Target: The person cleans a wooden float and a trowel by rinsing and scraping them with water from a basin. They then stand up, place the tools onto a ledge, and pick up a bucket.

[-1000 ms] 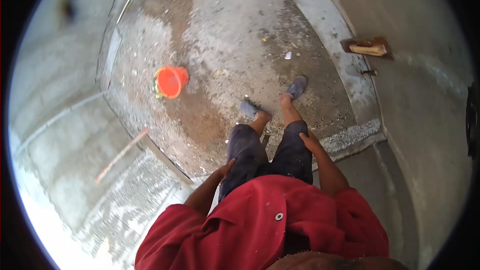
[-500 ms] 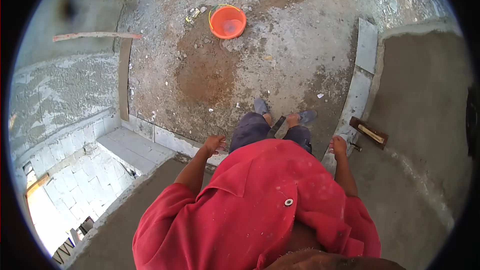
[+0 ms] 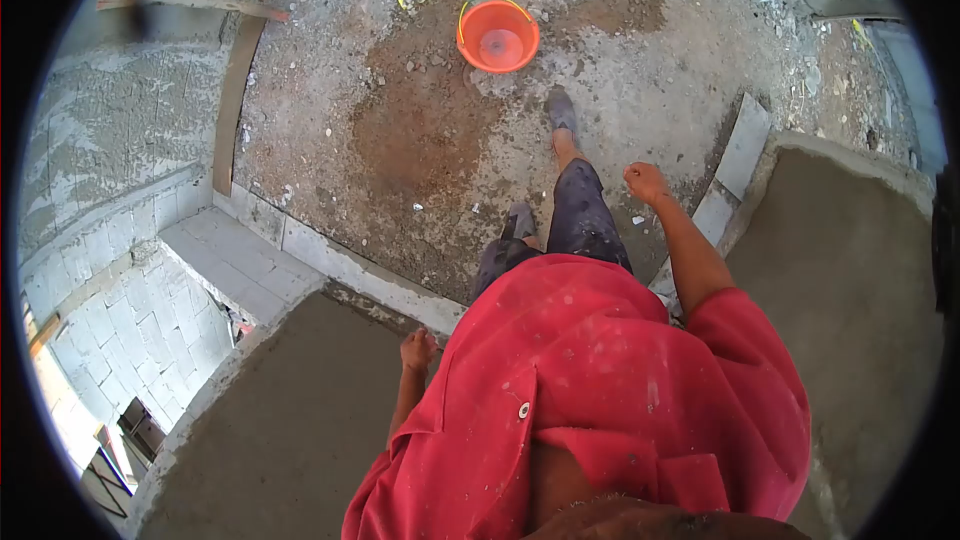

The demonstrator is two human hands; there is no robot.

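An orange bucket (image 3: 499, 38) with a yellow handle stands on the rough, wet-stained floor (image 3: 420, 140), beyond my feet. Its inside shows a pale bottom. My right hand (image 3: 648, 182) is held out in front of my body, over the floor, with its fingers curled; nothing shows in it. Beside the red shirt (image 3: 600, 360), my left hand (image 3: 418, 350) hangs low with curled fingers, near the pale sill, and no object shows in it either. One foot (image 3: 562, 110) is forward, just short of the bucket; the other foot (image 3: 520, 221) is further back.
A long wooden strip (image 3: 190, 5) lies at the upper left, by a narrow board (image 3: 238, 105). Plastered walls (image 3: 840, 300) flank me. A block opening (image 3: 150, 320) is at the lower left. Pale slabs (image 3: 743, 147) edge the right side, and rubble (image 3: 815, 80) lies beyond.
My hands have come off my thighs. My right hand has swung forward, my left hand back. One foot has stepped toward the bucket, and the trowel on the right has left the view.
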